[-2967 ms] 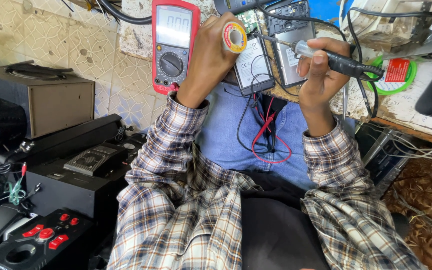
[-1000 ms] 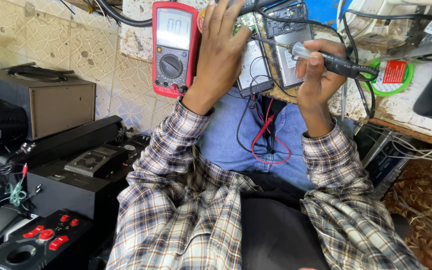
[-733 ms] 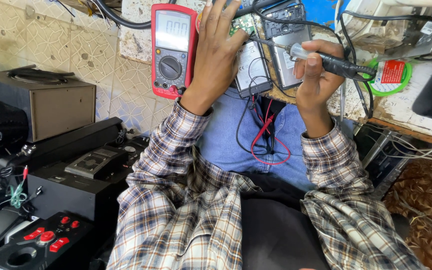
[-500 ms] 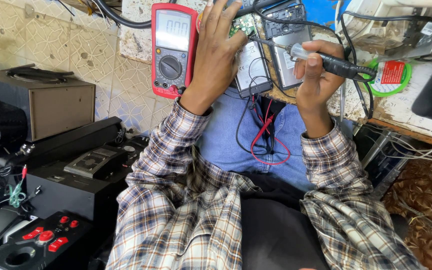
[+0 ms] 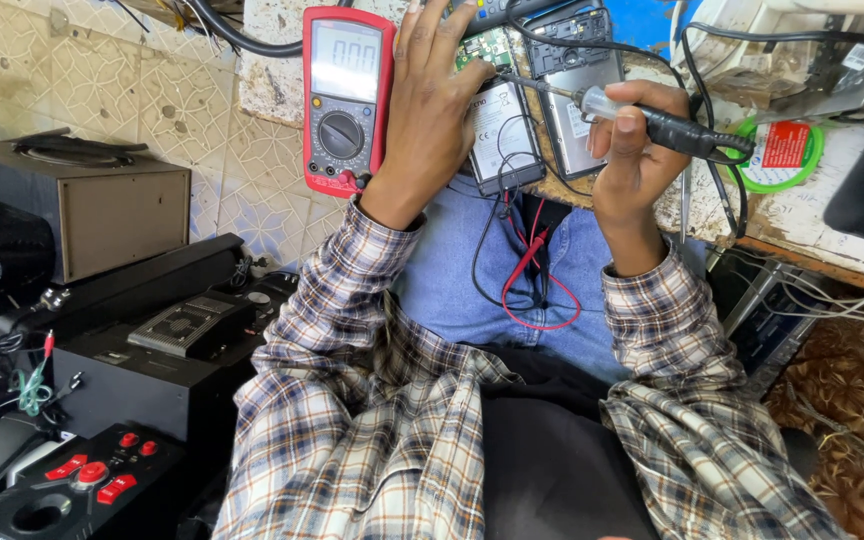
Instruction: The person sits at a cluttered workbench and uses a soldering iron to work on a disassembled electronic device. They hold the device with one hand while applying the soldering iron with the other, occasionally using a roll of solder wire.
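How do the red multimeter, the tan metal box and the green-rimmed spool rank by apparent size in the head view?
1. tan metal box, largest.
2. red multimeter.
3. green-rimmed spool, smallest, though partly hidden by cables.
Differing distances from the camera make true sizes unsure.

Top edge of the frame chops off the opened phone (image 5: 492, 100) and the left hand (image 5: 432, 110) fingertips. Part of the phone's board is covered by that hand. The soldering iron (image 5: 652, 120) tip contact point can't be made out.

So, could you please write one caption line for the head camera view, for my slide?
Left hand steadies an opened phone beside a red multimeter; right hand holds a black-handled soldering iron.
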